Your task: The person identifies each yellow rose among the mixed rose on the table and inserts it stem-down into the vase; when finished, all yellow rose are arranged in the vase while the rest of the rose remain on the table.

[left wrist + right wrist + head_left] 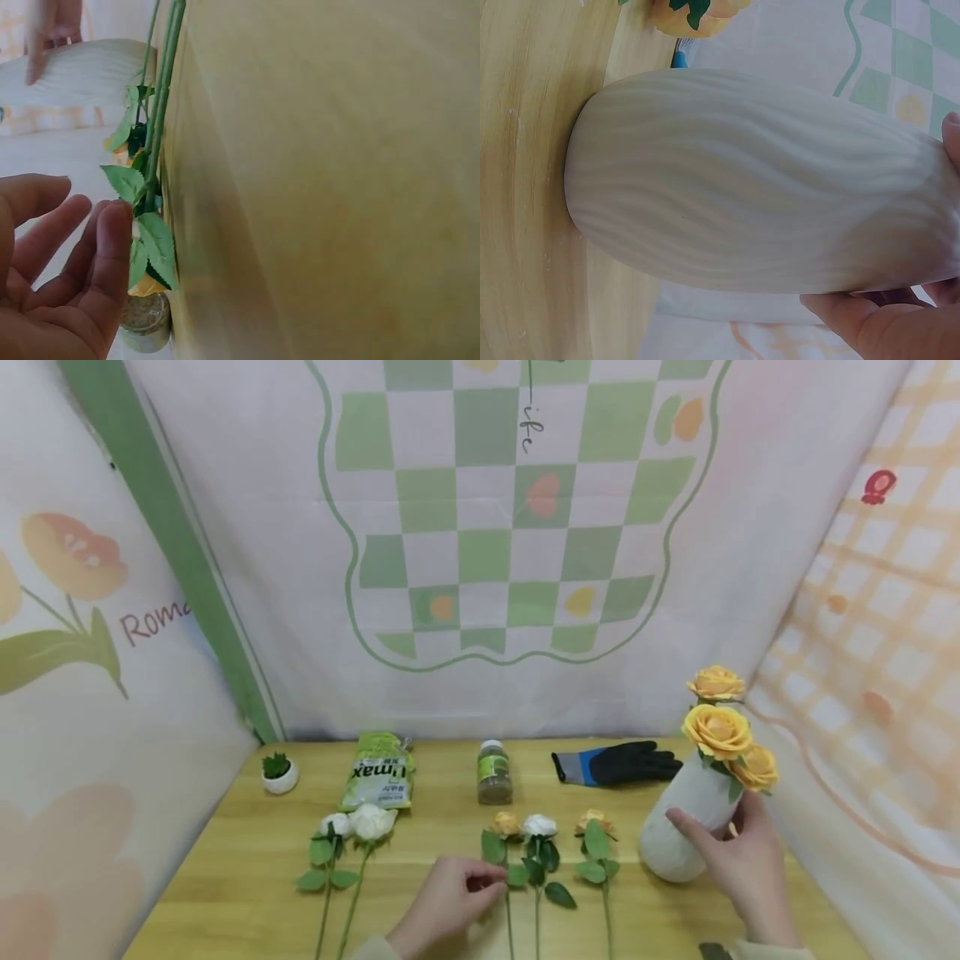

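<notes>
My right hand (750, 868) grips the side of a white ribbed vase (682, 827), thumb on the near side. The wavy surface of the vase (757, 180) fills most of the right wrist view, its base at the wood. Three yellow roses (717, 732) stand out of its mouth. Beside the stem of a lying yellow rose (506, 823) is my left hand (453, 897), fingers loosely bent. In the left wrist view a gap shows between its thumb and fingers, with a fingertip close to green leaves (156, 240); contact is unclear. A white rose (539, 825) and another yellow rose (594, 821) lie alongside.
Two white roses (372, 821) lie at the left of the wooden table (225, 877). Along the back are a small potted plant (279, 774), a green-white bag (380, 772), a jar (494, 774) and a black-blue glove (618, 764). Printed cloth walls enclose the table.
</notes>
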Motion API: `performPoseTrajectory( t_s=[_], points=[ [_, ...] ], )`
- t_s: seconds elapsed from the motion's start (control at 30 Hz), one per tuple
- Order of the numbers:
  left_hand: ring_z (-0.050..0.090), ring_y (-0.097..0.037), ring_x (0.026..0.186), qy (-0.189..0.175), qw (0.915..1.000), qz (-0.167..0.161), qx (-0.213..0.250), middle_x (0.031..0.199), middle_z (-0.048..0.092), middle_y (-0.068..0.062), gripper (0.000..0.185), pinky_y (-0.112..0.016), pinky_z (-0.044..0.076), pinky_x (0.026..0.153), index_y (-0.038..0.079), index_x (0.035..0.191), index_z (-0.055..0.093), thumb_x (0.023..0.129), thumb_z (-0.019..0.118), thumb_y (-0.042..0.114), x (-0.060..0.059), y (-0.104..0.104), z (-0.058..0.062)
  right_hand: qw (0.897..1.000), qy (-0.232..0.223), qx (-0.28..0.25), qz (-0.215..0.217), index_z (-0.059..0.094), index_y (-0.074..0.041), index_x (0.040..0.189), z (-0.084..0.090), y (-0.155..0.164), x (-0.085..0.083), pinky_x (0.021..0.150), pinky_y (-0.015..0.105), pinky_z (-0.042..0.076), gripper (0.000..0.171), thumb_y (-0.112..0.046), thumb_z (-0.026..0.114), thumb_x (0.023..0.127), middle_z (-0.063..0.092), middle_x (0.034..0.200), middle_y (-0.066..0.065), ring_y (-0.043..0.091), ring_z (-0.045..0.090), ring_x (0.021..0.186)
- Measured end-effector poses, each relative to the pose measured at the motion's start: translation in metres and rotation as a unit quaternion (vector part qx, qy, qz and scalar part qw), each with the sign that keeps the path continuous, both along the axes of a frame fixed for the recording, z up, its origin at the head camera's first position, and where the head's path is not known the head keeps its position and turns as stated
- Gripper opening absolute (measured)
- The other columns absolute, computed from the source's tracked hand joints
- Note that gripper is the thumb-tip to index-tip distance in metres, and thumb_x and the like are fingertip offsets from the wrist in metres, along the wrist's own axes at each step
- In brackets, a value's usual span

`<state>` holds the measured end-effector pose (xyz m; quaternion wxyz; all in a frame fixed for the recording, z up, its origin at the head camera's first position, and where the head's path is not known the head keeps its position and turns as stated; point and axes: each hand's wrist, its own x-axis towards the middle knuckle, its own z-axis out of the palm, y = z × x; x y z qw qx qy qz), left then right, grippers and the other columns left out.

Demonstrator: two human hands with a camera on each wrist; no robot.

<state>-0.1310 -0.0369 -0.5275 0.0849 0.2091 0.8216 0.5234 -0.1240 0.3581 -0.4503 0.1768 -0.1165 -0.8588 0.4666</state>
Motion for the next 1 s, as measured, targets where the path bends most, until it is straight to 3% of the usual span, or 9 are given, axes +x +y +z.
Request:
performPoseTrajectory(
  t_s=[0.13,0.3,0.67,0.8,1.0],
  points=[
    [0.066,-0.004,0.072,-0.011,0.9995,-0.021,-0.022,0.084,0.073,0.015,0.017,-0.022,0.057,0.066,0.016,0.114,0.086,0.098,0.081,0.020,0.001,0.002,-0.006,1.000,-0.007,0.012,0.000,0.023,-0.009,0.171,-0.001,0.001,0.001,0.108,0.072,0.043,0.109,-0.048,0.087,0.092,0.039,0.165,0.030,0.049,0.044,0.145],
    [0.066,-0.001,0.076,-0.017,0.9984,-0.036,-0.039,0.090,0.074,0.018,0.019,-0.022,0.057,0.068,0.020,0.115,0.085,0.097,0.082,0.022,0.000,0.005,-0.010,1.000,0.001,0.003,0.003,0.021,-0.011,0.172,-0.001,0.000,0.002,0.108,0.073,0.042,0.110,-0.046,0.088,0.092,0.036,0.167,0.029,0.050,0.042,0.147],
    [0.066,-0.004,0.075,-0.067,0.9944,-0.039,-0.072,0.084,0.072,0.016,0.022,-0.025,0.057,0.067,0.016,0.114,0.085,0.094,0.085,0.024,-0.004,0.014,-0.011,1.000,0.003,-0.007,0.008,0.022,-0.007,0.171,0.000,-0.001,0.003,0.106,0.075,0.043,0.110,-0.045,0.088,0.091,0.034,0.167,0.031,0.053,0.039,0.149],
    [0.064,-0.005,0.073,-0.064,0.9940,-0.041,-0.079,0.081,0.071,0.014,0.023,-0.025,0.055,0.066,0.012,0.113,0.085,0.093,0.086,0.023,-0.006,0.015,-0.009,1.000,0.006,-0.006,0.008,0.022,-0.007,0.170,0.000,-0.002,0.004,0.106,0.075,0.043,0.109,-0.043,0.089,0.091,0.036,0.166,0.031,0.053,0.041,0.148],
    [0.062,-0.002,0.074,-0.025,0.9962,-0.035,-0.076,0.082,0.069,0.015,0.030,-0.023,0.055,0.067,0.011,0.113,0.084,0.084,0.091,0.015,-0.007,0.015,-0.009,1.000,0.018,-0.002,0.005,0.025,-0.007,0.169,-0.001,-0.002,0.003,0.105,0.074,0.044,0.107,-0.041,0.090,0.091,0.040,0.164,0.030,0.052,0.044,0.146]
  ],
)
